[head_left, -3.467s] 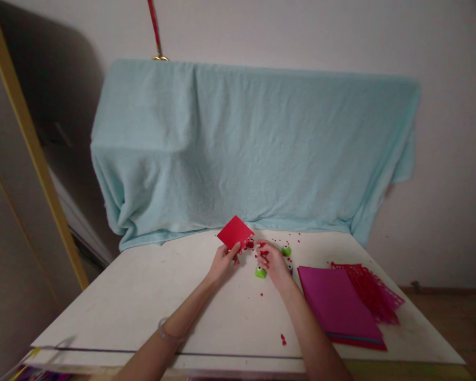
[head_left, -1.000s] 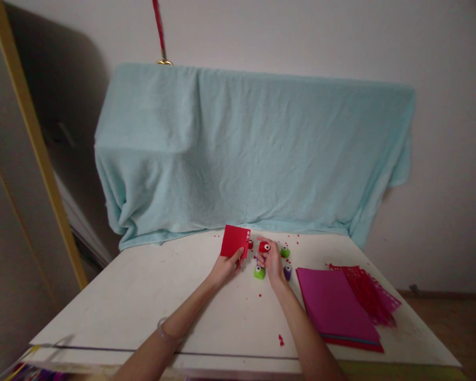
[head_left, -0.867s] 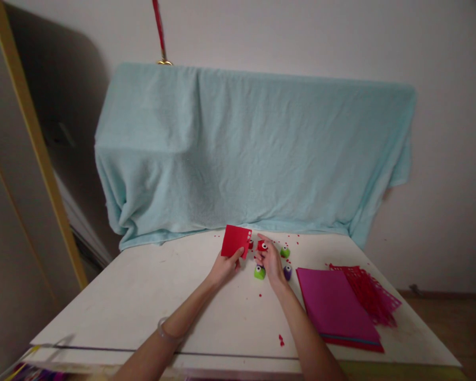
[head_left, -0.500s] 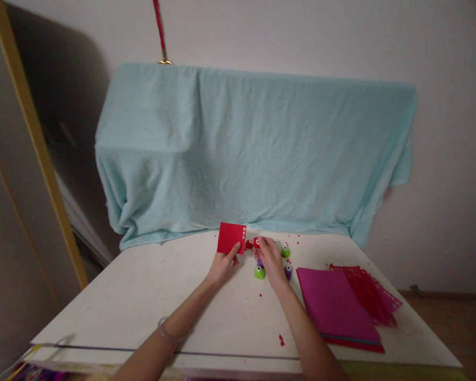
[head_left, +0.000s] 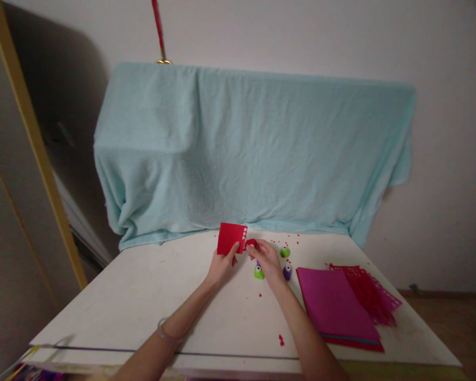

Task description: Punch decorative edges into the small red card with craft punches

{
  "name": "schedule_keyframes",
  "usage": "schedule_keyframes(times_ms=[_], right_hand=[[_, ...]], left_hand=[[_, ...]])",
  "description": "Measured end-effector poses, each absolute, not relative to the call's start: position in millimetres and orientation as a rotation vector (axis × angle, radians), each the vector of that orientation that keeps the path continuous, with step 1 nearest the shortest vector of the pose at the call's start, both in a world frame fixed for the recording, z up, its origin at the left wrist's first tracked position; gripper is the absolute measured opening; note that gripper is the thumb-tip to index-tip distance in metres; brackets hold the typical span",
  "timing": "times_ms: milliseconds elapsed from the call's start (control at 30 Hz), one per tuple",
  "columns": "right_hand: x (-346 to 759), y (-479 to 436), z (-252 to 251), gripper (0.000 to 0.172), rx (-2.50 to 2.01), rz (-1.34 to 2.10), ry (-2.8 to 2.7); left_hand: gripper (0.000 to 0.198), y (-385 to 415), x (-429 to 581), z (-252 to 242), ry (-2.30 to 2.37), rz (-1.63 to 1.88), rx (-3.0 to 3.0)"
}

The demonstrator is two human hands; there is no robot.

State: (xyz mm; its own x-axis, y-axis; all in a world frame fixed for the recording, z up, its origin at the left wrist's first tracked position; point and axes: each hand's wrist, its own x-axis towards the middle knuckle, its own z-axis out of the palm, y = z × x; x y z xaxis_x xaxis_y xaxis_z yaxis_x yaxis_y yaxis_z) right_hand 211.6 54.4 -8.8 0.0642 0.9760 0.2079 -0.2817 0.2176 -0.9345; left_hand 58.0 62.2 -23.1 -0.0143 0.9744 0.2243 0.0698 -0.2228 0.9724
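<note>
You hold a red card [head_left: 229, 239] and red punch [head_left: 251, 242]
Your left hand [head_left: 220, 264] pinches the card's near edge; your right hand [head_left: 267, 260] grips the punch beside the card's holes [head_left: 244, 233]; a green punch [head_left: 285, 252] and a purple punch [head_left: 287, 272] sit on the table [head_left: 143, 296]

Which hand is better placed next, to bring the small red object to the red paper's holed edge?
Probably the right hand: it holds the small red object close to that edge, while the left hand grips the red paper.
</note>
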Motion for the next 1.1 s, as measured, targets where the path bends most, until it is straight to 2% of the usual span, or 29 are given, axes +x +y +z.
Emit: schedule_keyframes(times_ms=[367, 733, 1100], right_hand=[[209, 53, -5, 0.035, -0.856, 1.164, -1.102], [208, 47, 0, 0.043, -0.967, 1.205, -1.106], [208, 44, 5, 0.037, -0.985, 1.25, -1.105]], left_hand=[[0.049, 60, 58, -22, 1.2, 1.33, 1.534], [0.045, 57, 59, -20, 1.15, 1.316, 1.498], [0.048, 51, 58, -11, 1.126, 1.248, 1.506]])
